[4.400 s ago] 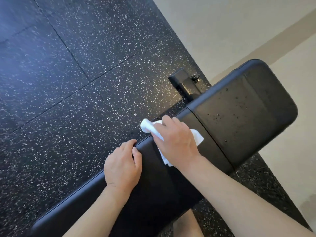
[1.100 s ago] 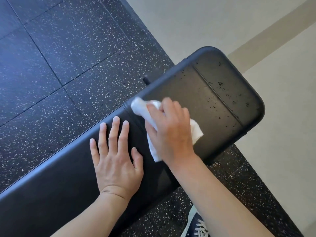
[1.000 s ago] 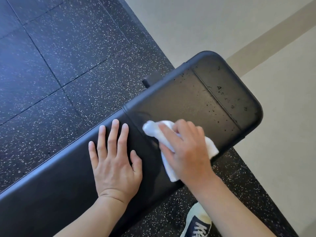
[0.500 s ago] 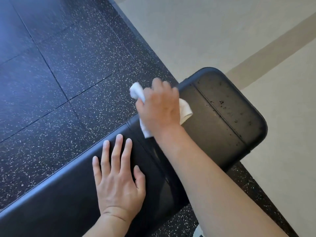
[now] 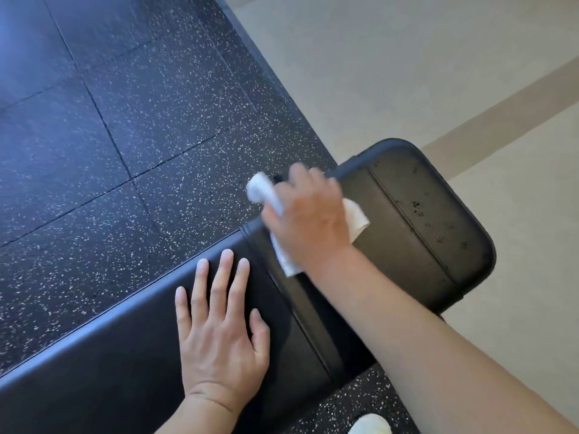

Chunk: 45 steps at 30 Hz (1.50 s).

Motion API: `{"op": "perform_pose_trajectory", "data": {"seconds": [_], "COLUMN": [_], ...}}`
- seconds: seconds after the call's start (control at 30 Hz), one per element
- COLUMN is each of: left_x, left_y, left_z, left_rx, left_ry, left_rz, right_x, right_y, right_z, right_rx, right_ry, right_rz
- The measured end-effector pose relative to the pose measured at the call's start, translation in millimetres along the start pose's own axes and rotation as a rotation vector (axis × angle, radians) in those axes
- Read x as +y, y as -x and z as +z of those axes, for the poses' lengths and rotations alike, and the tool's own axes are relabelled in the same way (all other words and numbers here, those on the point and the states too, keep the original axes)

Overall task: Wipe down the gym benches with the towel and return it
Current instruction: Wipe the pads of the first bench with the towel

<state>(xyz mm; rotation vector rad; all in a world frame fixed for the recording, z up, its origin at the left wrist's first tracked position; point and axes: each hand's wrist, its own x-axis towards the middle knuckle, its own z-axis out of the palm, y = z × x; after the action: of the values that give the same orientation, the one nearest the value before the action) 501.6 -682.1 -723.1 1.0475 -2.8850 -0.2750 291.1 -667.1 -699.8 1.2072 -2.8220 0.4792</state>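
— Two hands on the bench (image 5: pixel 416 233), and only one is doing the work. See the right hand (image 5: pixel 308 220)? Its fingers are curled over the white towel (image 5: pixel 355 219), bunched under the palm, pressing it onto the seat pad at the far edge.

— And the left hand (image 5: pixel 219 324)?

— Flat on the long back pad, fingers straight and spread, holding nothing. I'd say it's just steadying her weight.

— So which step is this?

— Wiping, plainly. The towel sits near the seam between the two pads, one end poking out past the fingers over the speckled floor (image 5: pixel 125 120).

— Is the pad done?

— Not to my eye. Dark specks dot the rounded end of the seat, beside the stitched line, well apart from the towel.

— What's next, then?

— I'd guess a sweep toward that end, with firm pressure and the cloth kept flat. Returning the towel comes later; I can't see where it belongs.
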Motion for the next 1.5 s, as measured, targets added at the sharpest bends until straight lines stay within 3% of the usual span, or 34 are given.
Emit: {"op": "perform_pose_trajectory", "data": {"seconds": [0.1,0.23,0.3,0.5,0.67,0.93,1.03,1.17,1.3,1.5], "left_x": [-1,-2,-2,-3,-2,-4,-2,1,1,0], "left_y": [0,0,1,1,0,3,3,1,1,2], "left_z": [1,3,4,4,2,4,4,2,0,1], "left_rx": [0.005,0.004,0.007,0.004,-0.006,-0.01,-0.004,-0.019,-0.038,-0.023], "left_ry": [0.003,-0.004,-0.006,0.005,-0.001,0.012,0.03,0.038,0.031,0.044], "left_rz": [0.0,0.004,0.008,0.002,0.008,0.002,-0.01,-0.022,-0.027,-0.023], "right_x": [10,67,61,-30,-12,91,96,88,83,97], "right_y": [6,-20,-22,9,32,152,157,98,52,155], "right_z": [-2,-13,-12,7,5,-30,-29,-23,-19,-29], "right_rx": [0.009,0.051,0.056,-0.021,0.074,0.268,0.32,0.36,0.292,0.397], "right_ry": [-0.036,0.062,0.042,-0.095,-0.135,-0.042,0.002,0.047,0.075,0.023], "right_rz": [-0.174,0.168,0.229,-0.093,-0.116,0.184,0.237,0.362,0.406,0.515]}}
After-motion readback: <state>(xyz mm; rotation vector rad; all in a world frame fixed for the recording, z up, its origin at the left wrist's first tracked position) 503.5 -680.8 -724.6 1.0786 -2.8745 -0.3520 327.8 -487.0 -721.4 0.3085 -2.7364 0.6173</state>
